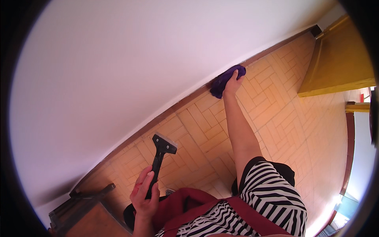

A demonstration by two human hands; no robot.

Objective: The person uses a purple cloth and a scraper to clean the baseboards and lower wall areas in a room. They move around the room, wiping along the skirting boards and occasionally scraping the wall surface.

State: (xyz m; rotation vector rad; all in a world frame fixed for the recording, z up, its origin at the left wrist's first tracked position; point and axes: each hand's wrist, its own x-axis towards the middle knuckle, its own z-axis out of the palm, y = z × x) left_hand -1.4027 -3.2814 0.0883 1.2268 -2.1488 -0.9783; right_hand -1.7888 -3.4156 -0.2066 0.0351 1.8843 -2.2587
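My left hand grips the black handle of a scraper, its wide head and blade pointing up and away from me. The scraper is held above the tiled floor, apart from the wall. With my arm stretched out, my right hand holds a bunched purple cloth against the brown baseboard at the foot of the white wall. Some of the fingers of this hand are hidden by the cloth.
Beside my left arm stands a piece of furniture with a dark frame and a brown panel. A yellow door stands at the upper right, over the tiled floor. Another doorway edge shows at the far right.
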